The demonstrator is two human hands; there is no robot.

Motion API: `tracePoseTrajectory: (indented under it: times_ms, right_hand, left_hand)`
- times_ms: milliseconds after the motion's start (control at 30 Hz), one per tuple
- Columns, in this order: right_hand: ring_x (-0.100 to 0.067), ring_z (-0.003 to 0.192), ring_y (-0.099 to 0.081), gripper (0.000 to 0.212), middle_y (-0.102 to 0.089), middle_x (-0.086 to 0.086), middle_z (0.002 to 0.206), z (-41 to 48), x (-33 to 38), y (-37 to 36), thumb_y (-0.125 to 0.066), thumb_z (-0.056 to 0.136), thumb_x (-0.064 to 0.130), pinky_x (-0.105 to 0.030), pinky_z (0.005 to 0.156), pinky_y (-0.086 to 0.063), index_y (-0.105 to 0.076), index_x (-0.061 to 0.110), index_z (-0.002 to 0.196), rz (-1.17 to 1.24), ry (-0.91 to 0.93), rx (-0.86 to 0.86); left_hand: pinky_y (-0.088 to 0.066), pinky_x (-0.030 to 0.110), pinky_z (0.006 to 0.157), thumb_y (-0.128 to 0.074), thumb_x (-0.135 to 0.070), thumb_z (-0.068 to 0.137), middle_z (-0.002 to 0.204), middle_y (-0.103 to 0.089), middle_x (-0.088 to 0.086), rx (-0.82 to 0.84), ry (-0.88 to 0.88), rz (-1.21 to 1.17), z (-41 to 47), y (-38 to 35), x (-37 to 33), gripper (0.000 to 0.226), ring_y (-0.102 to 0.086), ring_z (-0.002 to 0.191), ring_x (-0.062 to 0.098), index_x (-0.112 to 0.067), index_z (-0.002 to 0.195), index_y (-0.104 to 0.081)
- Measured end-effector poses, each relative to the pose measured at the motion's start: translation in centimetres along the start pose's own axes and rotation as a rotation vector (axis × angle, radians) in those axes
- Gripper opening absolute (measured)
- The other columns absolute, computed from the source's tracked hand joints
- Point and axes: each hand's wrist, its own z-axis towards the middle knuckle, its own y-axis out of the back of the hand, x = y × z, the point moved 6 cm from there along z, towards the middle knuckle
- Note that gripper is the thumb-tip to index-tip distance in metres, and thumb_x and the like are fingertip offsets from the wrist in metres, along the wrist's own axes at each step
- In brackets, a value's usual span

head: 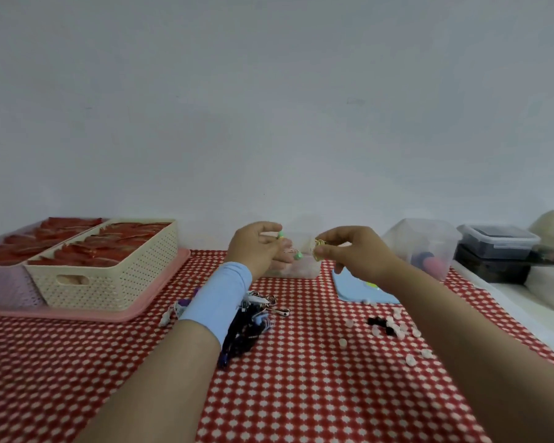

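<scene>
Hands (256, 247) (355, 252) with gold ring (319, 243), green beads (281, 234)

Bench note. Red-and-white checked cloth (301, 394) covers the table in front of me. Far left: 2 perforated baskets, a cream basket (109, 282) and a lilac basket (4, 286) touching it. Both are filled with red pieces (109, 247) and both stand on a pink tray (77, 314). Centre: tangled pile of dark straps with metal clasps (253, 324). To my right: loose white and black beads (394, 326) scattered on the cloth. A light blue pad (359, 292) lies beyond them, then a clear tub (429, 247). Far right: 1 black lidded box (498, 241) stacked on a dark box (490, 270). White wall (269, 107) behind.
</scene>
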Motion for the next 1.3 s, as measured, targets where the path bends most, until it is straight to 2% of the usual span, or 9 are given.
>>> tracePoseTrajectory:
  times_ms: [133, 267, 367, 500, 633, 767, 933, 1133, 1300]
  right_hand:
    - [0.002, 0.046, -0.055, 0.026, -0.070, 0.003, 0.097, 4.8, 0.2, -0.3, -0.077, 0.087, 0.027, -0.016, 0.057, -0.045, -0.072, 0.021, 0.112, -0.143, 0.014, -0.038]
    - [-0.010, 0.076, -0.061, 0.039, -0.068, 0.005, 0.105, 8.6, -0.9, -1.2, -0.078, 0.085, 0.034, -0.032, 0.084, -0.053, -0.068, 0.022, 0.121, -0.325, -0.010, -0.025]
    - [-0.011, 0.095, -0.061, 0.038, -0.066, 0.012, 0.103, 10.5, -2.2, -2.0, -0.076, 0.085, 0.043, -0.030, 0.080, -0.048, -0.067, 0.027, 0.118, -0.507, -0.031, -0.034]
    - [-0.013, 0.093, -0.062, 0.031, -0.068, 0.010, 0.102, 12.0, -3.3, -3.2, -0.070, 0.087, 0.050, -0.029, 0.073, -0.045, -0.064, 0.029, 0.110, -0.684, -0.052, -0.057]
    - [-0.016, 0.090, -0.066, 0.026, -0.072, 0.005, 0.100, 12.7, -4.3, -4.4, -0.070, 0.090, 0.047, -0.028, 0.071, -0.048, -0.073, 0.024, 0.103, -0.821, -0.083, 0.013]
    - [-0.015, 0.104, -0.065, 0.026, -0.071, 0.007, 0.116, 12.5, -4.1, -4.5, -0.066, 0.093, 0.043, -0.029, 0.078, -0.048, -0.073, 0.028, 0.113, -0.763, -0.057, 0.017]
    - [-0.014, 0.095, -0.067, 0.019, -0.073, 0.011, 0.107, 10.7, -0.9, -5.2, -0.058, 0.097, 0.027, -0.033, 0.080, -0.056, -0.076, 0.027, 0.104, -0.690, 0.082, 0.018]
    - [-0.006, 0.089, -0.067, 0.012, -0.075, 0.013, 0.095, 6.5, 2.6, -9.6, -0.069, 0.089, 0.031, -0.035, 0.086, -0.058, -0.080, 0.029, 0.095, -0.544, 0.165, 0.337]
    - [-0.008, 0.067, -0.063, 0.026, -0.071, 0.009, 0.069, 3.3, 2.9, -13.6, -0.075, 0.083, 0.049, -0.030, 0.065, -0.053, -0.077, 0.024, 0.075, -0.696, 0.132, 0.498]
  left_hand:
    - [-0.062, 0.034, 0.067, -0.067, -0.009, 0.090, 0.098, -0.071, 0.009, 0.019, -0.009, 0.258, 4.1, 0.9, -0.6, 0.024, -0.074, 0.079, 0.024, -0.009, 0.114, -0.066]
    - [-0.048, 0.027, 0.087, -0.066, -0.021, 0.091, 0.107, -0.066, -0.005, 0.041, -0.111, 0.647, 7.5, 0.8, -0.3, 0.023, -0.062, 0.093, 0.014, -0.023, 0.114, -0.069]
    - [-0.043, 0.025, 0.083, -0.063, -0.018, 0.092, 0.108, -0.062, -0.006, 0.082, -0.077, 0.772, 9.5, 0.3, 1.1, 0.026, -0.058, 0.095, 0.013, -0.025, 0.116, -0.066]
    - [-0.051, 0.033, 0.092, -0.068, -0.022, 0.089, 0.113, -0.067, -0.004, 0.137, -0.035, 0.891, 11.5, -0.4, 3.0, 0.018, -0.062, 0.100, 0.016, -0.028, 0.106, -0.068]
    - [-0.047, 0.035, 0.102, -0.065, -0.015, 0.091, 0.125, -0.065, 0.000, 0.193, -0.003, 0.881, 12.1, -0.8, 4.6, 0.029, -0.061, 0.113, 0.019, -0.022, 0.119, -0.067]
    - [-0.048, 0.033, 0.102, -0.062, -0.014, 0.091, 0.120, -0.067, -0.003, 0.183, -0.051, 0.803, 11.5, 0.0, 4.7, 0.030, -0.062, 0.107, 0.013, -0.022, 0.120, -0.067]
    - [-0.043, 0.020, 0.086, -0.060, -0.019, 0.094, 0.106, -0.065, -0.011, 0.086, -0.154, 0.788, 9.2, 2.3, 3.1, 0.018, -0.057, 0.092, 0.006, -0.026, 0.107, -0.070]
    - [-0.044, 0.024, 0.082, -0.062, -0.021, 0.092, 0.105, -0.066, -0.006, 0.227, -0.059, 0.918, 5.1, 4.6, 3.0, 0.014, -0.061, 0.094, 0.011, -0.030, 0.101, -0.068]
    - [-0.045, 0.023, 0.084, -0.059, -0.013, 0.093, 0.105, -0.068, -0.007, 0.357, 0.025, 1.042, 1.3, 6.5, 3.8, 0.023, -0.060, 0.091, 0.012, -0.026, 0.106, -0.073]
